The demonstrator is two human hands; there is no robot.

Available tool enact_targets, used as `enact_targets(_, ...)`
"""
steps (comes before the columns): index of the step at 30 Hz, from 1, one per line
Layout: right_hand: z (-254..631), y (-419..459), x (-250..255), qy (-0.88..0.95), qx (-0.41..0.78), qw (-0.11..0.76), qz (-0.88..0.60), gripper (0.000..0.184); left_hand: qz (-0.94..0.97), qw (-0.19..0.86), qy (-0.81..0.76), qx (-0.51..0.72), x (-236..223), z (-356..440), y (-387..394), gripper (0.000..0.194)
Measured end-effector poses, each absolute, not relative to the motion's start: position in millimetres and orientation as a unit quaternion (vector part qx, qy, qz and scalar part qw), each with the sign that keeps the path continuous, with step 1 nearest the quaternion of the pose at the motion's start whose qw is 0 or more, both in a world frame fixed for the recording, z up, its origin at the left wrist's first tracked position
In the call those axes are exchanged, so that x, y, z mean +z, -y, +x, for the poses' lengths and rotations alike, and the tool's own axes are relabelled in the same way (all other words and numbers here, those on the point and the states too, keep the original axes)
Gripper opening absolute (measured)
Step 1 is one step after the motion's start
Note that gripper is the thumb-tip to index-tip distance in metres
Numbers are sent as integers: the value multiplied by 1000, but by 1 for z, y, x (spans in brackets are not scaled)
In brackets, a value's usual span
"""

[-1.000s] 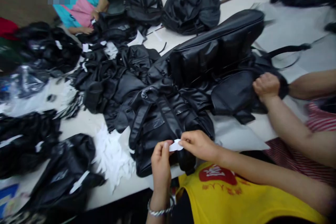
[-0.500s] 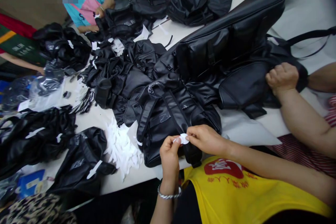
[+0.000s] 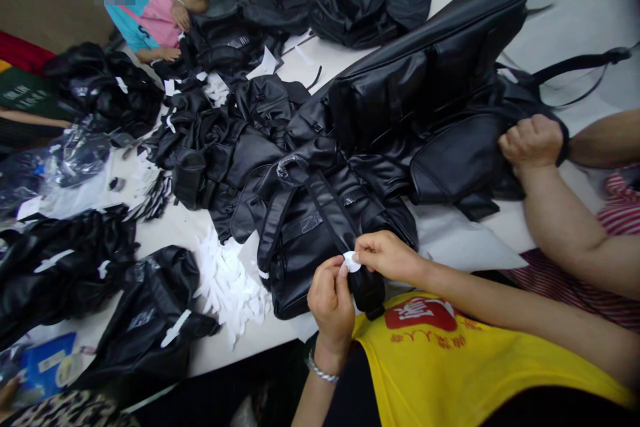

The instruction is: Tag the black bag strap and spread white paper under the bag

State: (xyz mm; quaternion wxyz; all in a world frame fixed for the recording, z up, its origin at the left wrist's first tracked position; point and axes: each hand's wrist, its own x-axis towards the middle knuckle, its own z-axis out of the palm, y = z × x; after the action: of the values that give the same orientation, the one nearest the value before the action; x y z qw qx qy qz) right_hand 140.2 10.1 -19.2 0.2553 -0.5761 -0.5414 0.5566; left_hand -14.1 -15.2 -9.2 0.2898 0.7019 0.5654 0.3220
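Together, the left hand (image 3: pixel 331 300) and right hand (image 3: pixel 387 257) pinch a white sticker (image 3: pixel 351 261) between their fingers, above a black bag (image 3: pixel 320 227) on the bench (image 3: pixel 175 227). White scraps (image 3: pixel 227 283) lie just beside it.

white slip (image 3: pixel 351 261): mostly hidden by fingers (image 3: pixel 345 271) | face: blurred

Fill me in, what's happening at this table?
The person's left hand and right hand pinch a small white paper piece between them, over a black bag at the table edge. A pile of white paper scraps lies beside it. A co-worker's hand grips another black bag.
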Motion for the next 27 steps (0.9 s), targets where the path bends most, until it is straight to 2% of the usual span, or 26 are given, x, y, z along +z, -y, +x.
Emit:
enact_targets(3, 139, -8, -21, 541, 552, 265, -576, 20, 694, 300, -565, 331, -9, -14, 14, 8)
enact_targets(8, 141, -8, -20, 575, 529, 277, -560, 20, 427, 541, -597, 411, -12, -10, 5, 13)
enact_targets(11, 142, -8, -16, 613, 498, 269, -550, 20, 322, 623, -565, 434, -14, -8, 2, 17)
enact_targets(18, 142, -8, -8, 697, 390, 194, -569, 16, 195, 691, -567, 403, -12, -10, -4, 16)
enact_targets(22, 142, -9, -10, 705, 387, 187, -564, 19, 128, 709, -569, 396, -12, -11, -8, 19)
enact_targets(27, 138, -9, -13, 707, 364, 184, -578, 17, 292, 623, -620, 376, -11, -14, -4, 19)
